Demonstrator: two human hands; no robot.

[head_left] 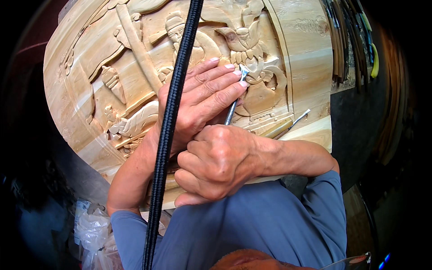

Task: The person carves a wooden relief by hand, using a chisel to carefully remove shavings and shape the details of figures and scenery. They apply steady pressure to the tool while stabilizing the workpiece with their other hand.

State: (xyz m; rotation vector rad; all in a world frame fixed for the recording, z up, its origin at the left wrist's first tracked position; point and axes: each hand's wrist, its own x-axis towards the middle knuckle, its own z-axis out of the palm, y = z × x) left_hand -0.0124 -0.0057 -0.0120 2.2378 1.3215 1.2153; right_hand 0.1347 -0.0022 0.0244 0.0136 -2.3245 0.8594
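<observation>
A chisel with a bright metal blade rests its tip on a round carved wooden panel. Wrapped in a fist around its handle end is my right hand; the handle itself is hidden inside. My left hand lies across the carving, its fingers straight and close together. Its index fingertip touches the chisel near the blade, and what looks like the thumb shows on the shaft's other side. Beneath the fingers, relief figures and leaf-like shapes are partly covered. A second chisel with a wooden handle lies on the panel beside my right forearm.
A black braided cord crosses the view from top to bottom, in front of my left hand and arm. Several long tools lie bunched at the far right, near a yellow-handled one. Clear plastic bags sit at lower left.
</observation>
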